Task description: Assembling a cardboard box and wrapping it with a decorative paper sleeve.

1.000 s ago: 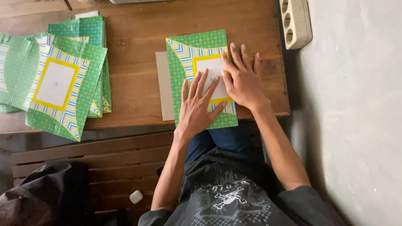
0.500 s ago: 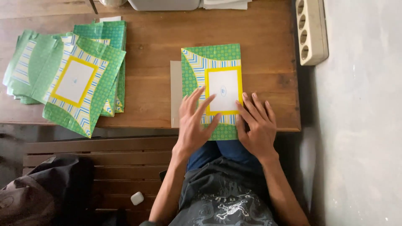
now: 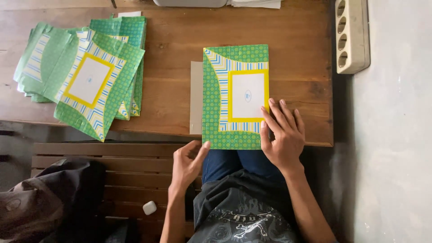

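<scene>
Right hand point(image 3: 282, 137) flat on green patterned paper point(image 3: 234, 96); left hand point(image 3: 186, 164) beside it.

Glossy paper sheet point(image 3: 235, 96), matt wooden table point(image 3: 180, 45)

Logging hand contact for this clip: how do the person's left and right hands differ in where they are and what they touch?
The right hand lies flat, fingers spread, on the green patterned sheet at its lower right corner; the left hand is off the wooden table, below its edge, only its fingertips at the sheet's lower left corner. The right hand presses down; the left is curled, thumb raised. Both are bare and meet the same sheet.
</scene>
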